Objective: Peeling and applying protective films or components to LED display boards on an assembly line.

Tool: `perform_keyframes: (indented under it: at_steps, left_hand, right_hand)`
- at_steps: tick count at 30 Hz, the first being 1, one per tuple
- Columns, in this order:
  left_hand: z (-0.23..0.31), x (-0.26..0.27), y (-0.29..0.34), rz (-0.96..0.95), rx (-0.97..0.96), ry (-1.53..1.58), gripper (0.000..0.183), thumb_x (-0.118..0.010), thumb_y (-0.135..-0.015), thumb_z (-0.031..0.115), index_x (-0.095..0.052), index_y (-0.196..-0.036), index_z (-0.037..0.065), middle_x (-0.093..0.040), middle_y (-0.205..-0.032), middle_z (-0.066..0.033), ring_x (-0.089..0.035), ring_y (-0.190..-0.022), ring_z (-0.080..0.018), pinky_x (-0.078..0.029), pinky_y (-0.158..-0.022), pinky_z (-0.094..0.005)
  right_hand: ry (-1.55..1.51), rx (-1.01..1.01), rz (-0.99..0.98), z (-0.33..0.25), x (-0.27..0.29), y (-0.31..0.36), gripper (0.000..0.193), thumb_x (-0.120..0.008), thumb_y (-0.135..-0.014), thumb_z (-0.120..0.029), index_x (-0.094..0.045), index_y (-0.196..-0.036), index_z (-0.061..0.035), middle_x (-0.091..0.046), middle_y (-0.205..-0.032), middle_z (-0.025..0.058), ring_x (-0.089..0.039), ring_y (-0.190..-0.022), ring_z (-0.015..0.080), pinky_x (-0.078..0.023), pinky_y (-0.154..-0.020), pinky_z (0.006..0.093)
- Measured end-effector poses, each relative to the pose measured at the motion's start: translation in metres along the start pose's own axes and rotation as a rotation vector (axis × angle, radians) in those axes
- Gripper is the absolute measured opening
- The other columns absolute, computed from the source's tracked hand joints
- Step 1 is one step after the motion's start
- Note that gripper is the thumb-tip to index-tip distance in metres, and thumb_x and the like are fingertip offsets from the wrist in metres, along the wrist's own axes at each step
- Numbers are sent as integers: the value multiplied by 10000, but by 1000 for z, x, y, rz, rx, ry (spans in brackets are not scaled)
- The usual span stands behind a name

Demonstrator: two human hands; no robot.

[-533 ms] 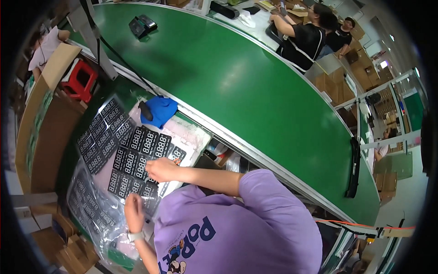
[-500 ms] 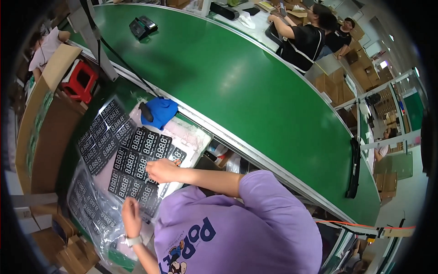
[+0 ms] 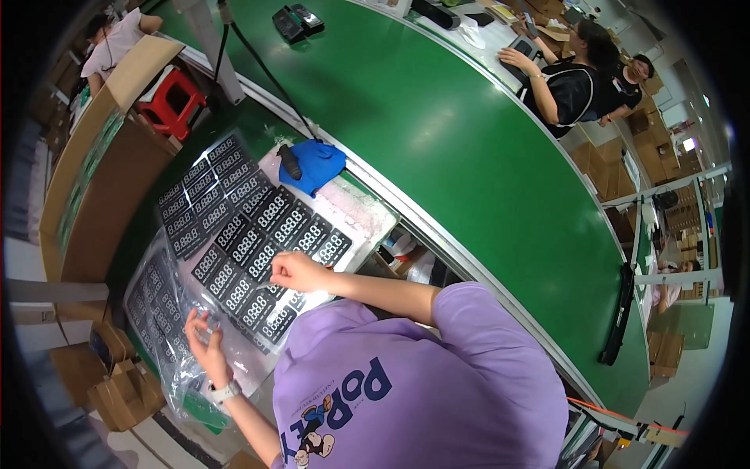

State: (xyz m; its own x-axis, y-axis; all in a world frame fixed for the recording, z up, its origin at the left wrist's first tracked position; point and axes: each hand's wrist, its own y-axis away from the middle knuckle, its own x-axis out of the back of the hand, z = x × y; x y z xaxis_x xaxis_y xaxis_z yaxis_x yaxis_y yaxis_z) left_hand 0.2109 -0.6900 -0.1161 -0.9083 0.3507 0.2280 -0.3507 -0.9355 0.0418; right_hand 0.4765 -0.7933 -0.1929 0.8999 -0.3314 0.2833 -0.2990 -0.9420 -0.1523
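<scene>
Green covers the long desk (image 3: 469,180) that we see sweeping from the upper left to the lower right of the frame. Left of centre, black panels (image 3: 269,234) with white digit shapes lie in rows on a pale foam sheet (image 3: 363,205). Over them we find the right hand (image 3: 301,272), fingers curled close together; we cannot tell whether they grip anything. Lower left, the left hand (image 3: 205,344) is half open, thumb and fingers apart, above or against a clear bag (image 3: 168,332) with more panels showing through. Above the panels, a blue cloth (image 3: 322,168) sits near the desk's edge. A purple shirt (image 3: 437,391) fills the bottom centre; a red stool (image 3: 172,105) stands upper left.
</scene>
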Motion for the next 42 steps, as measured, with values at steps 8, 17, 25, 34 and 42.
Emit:
perform_keyframes:
  at_steps: [8,17,25,34,42]
  left_hand:
    - [17,-55,-21,-356,197,339,214,-496,-783,-29,-521,-976,61,-665,-1038,-122,-580,-793,-130,-473,-721,-248]
    - [8,-100,-20,-197,356,427,160,-686,-912,230,-672,-812,106,-584,-728,57,-513,-696,-60,-363,-631,-219]
    - [6,-135,-29,-281,-88,-269,62,-615,-839,100,-606,-858,41,-643,-708,-116,-630,-681,-249,-478,-651,-367]
    - [-22,-171,-21,-220,-426,-623,84,-649,-768,54,-624,-840,89,-588,-848,-110,-637,-798,-324,-521,-660,-440]
    - [-24,-175,-19,-163,-451,-647,85,-697,-774,105,-632,-829,99,-584,-803,-91,-623,-746,-303,-503,-636,-419]
  right_hand:
    - [119,-90,177,-7,58,19,177,-725,-816,-143,-600,-738,-45,-597,-751,106,-629,-653,279,-492,-590,381]
    - [299,-79,303,-1,96,28,110,-687,-877,-115,-638,-823,-32,-627,-702,57,-601,-630,141,-482,-581,292]
    - [582,-39,173,-5,82,19,160,-715,-831,-176,-609,-784,-66,-618,-794,84,-643,-695,323,-499,-609,439]
    - [684,18,207,5,51,12,159,-692,-852,-166,-584,-796,-63,-596,-818,97,-638,-685,340,-508,-589,441]
    - [720,125,168,5,51,13,159,-704,-828,-157,-571,-807,-73,-568,-818,88,-646,-696,314,-519,-586,417]
